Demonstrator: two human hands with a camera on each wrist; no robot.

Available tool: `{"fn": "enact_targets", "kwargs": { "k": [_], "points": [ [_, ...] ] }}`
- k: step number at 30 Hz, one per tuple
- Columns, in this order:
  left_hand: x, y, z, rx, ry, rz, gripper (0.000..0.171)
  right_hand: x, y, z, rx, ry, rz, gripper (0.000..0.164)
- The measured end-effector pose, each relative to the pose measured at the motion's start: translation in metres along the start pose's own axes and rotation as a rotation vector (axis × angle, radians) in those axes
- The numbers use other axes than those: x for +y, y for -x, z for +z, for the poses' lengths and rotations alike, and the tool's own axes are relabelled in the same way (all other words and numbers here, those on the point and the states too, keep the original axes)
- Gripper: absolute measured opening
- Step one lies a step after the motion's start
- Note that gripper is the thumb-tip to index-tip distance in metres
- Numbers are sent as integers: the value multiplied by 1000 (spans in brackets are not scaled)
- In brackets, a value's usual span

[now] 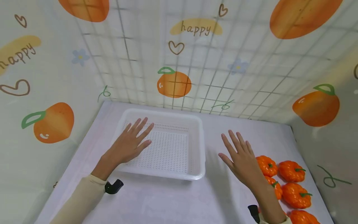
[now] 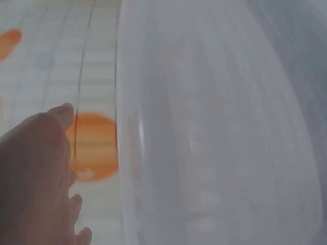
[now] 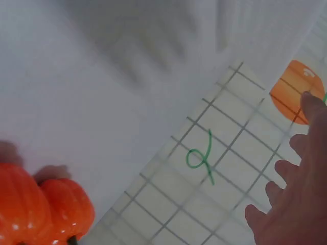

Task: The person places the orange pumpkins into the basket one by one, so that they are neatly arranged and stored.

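1. Fingers (image 1: 146, 132) first: I see the left hand (image 1: 127, 146) with its fingers stretched and spread, pinching nothing; the right hand (image 1: 241, 163) has its own fanned likewise, with nothing between them.

2. The white basket (image 1: 201, 146) is my landmark. It sits upright, and the left hand hovers over its left part; the left wrist view shows background between that hand and the basket's wall.

3. I judge the step in hand to be one of poise: I'd carry the left palm high enough to clear the rim, because a basket this light-looking could slide if nudged.

4. To the right of the basket, and apart from it, hovers the right hand.

5. Farther right of the basket lie the orange pumpkins (image 1: 296, 195) with green stems; the right forearm hides part of the nearer ones. I'd lift that wrist well clear, as rounded things might roll when brushed, and I'd trust curved fingers about the lobes over a tug on a stem.

6. Under the basket is the pale table (image 1: 173, 202); behind it, a fruit-printed sheet (image 1: 139, 81).
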State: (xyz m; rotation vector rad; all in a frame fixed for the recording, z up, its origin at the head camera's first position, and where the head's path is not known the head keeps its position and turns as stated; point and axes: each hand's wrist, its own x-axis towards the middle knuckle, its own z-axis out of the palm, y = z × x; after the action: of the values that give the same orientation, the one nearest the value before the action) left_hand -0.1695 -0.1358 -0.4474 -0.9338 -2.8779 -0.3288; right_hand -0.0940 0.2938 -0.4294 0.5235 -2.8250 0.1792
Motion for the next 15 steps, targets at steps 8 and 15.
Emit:
{"fn": "enact_targets", "kwargs": {
  "k": [8,15],
  "points": [
    [-50,14,1,-15,68,-177,69,28,12,6,0,3,55,76],
    [-80,26,6,-79,116,-302,74,48,23,5,-51,25,140,76]
  ]
}}
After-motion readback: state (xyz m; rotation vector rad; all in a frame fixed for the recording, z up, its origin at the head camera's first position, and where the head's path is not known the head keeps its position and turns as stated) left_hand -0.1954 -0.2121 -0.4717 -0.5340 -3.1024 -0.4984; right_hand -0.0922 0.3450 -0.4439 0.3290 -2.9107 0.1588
